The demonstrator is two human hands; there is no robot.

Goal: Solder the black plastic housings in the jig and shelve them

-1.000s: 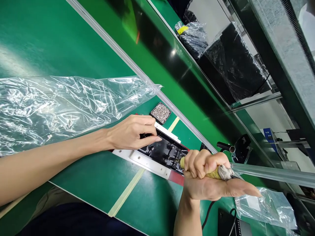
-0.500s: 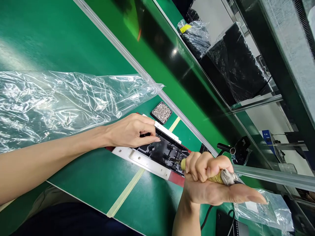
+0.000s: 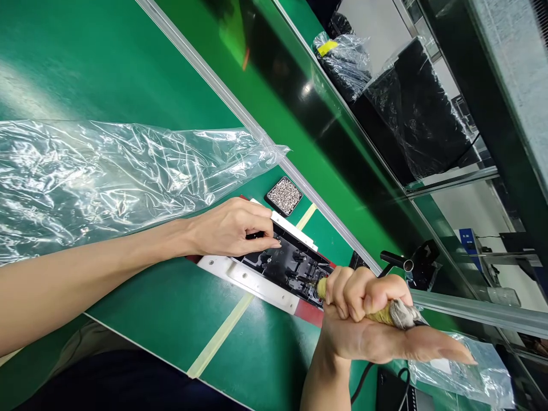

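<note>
A long black plastic housing point(image 3: 282, 260), moulded with ribs and posts inside, lies in a white fixture point(image 3: 261, 290) with red ends. My left hand point(image 3: 233, 228) rests over its left part, fingers curled and thumb reaching inside; whatever lies between the fingertips is too small or hidden to name. In my right hand point(image 3: 363, 314) is what looks like a soldering iron point(image 3: 379, 314), its grip wrapped in yellow with whitish wrapping at the back. Its thin tip points down into the housing's right part. The fingers wrap round the grip, and the thumb stretches along it.
A small black tray point(image 3: 284, 196) of tiny metal pieces stands behind the fixture. Clear plastic sheeting point(image 3: 107, 188) covers the left of the green bench. A black tube-shaped holder point(image 3: 396, 261) and a bagged item point(image 3: 466, 371) are at right. A metal rail point(image 3: 205, 74) crosses behind.
The view has shifted slightly. My right hand has tipped a little, its thumb end moving right and down in the picture. My left hand stays in place on the housing.
</note>
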